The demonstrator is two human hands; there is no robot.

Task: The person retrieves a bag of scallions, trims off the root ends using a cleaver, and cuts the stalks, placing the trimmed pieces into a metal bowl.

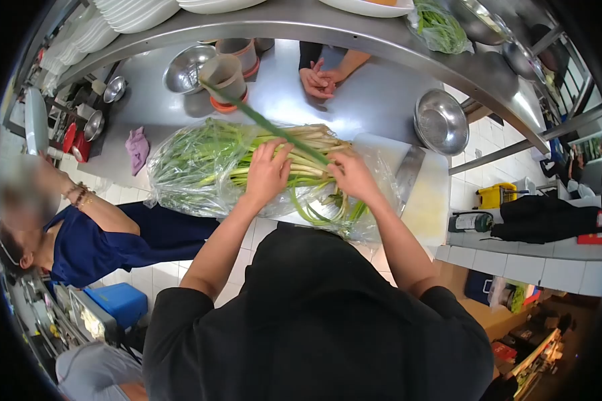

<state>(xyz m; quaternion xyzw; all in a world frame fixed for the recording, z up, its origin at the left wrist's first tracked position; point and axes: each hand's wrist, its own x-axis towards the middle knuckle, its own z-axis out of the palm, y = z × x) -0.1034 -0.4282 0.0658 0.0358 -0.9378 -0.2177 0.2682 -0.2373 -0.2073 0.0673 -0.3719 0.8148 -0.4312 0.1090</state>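
Observation:
My right hand (352,175) pinches the pale end of a long green onion (264,121), whose leaf slants up and left above the pile. My left hand (269,168) rests over the bunch of green onions (214,150), fingers spread and fingertips close to the held leaf; whether they touch it I cannot tell. The bunch lies in a clear, opened plastic bag (160,179). Several loose green leaves (314,215) curl at the near side below my hands. Right of the bag, a broad knife blade (409,170) lies on a white cutting board (429,190).
Across the steel table, another person's hands (324,80) are clasped. Metal bowls (441,122), a plastic tub (223,79) and a pink cloth (137,150) stand around. A steel shelf (301,28) with plates arches overhead. A person in dark blue (100,240) is at the left.

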